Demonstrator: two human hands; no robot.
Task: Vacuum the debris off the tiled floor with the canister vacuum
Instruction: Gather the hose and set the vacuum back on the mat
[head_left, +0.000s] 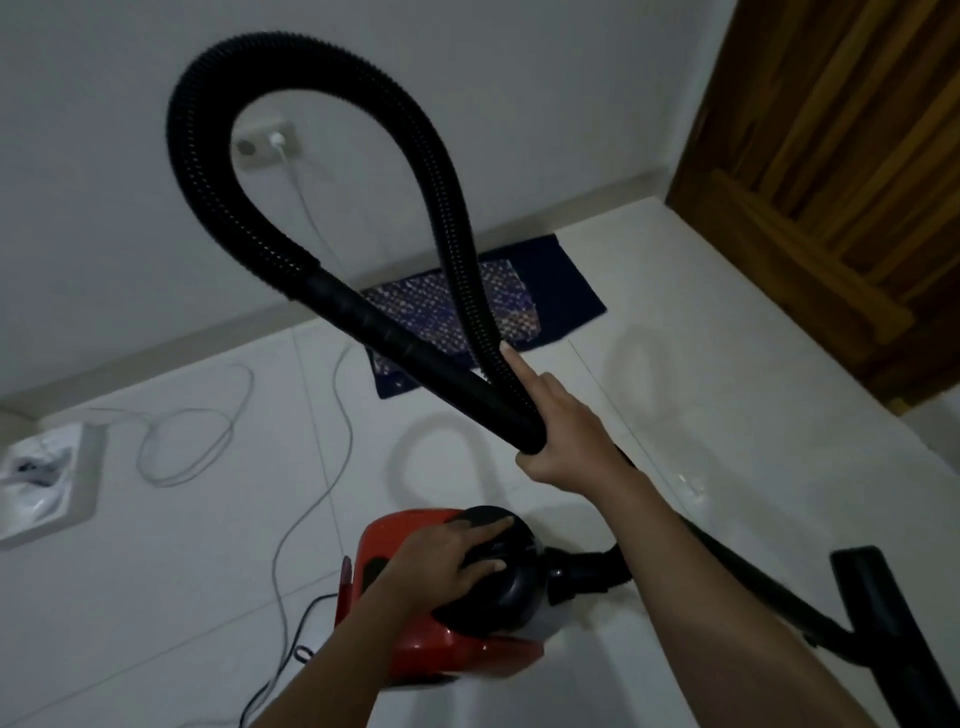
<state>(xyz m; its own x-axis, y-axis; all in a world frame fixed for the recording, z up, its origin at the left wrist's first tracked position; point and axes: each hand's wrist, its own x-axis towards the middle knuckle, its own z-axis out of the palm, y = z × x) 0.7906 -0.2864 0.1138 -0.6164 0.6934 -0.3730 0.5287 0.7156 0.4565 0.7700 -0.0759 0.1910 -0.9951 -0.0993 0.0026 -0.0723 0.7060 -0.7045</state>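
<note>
Canister vacuum (441, 597), red body, black top: on the tiled floor (727, 364), low centre. Left hand (457, 558): spread flat on its black top, gripping nothing. Right hand (558, 431): closed round the rigid tube (415, 353), forefinger extended along the ribbed hose (218, 62), which loops overhead. Floor nozzle (883, 613): near the floor's right edge. Dark mat (566, 280): against the wall.
</note>
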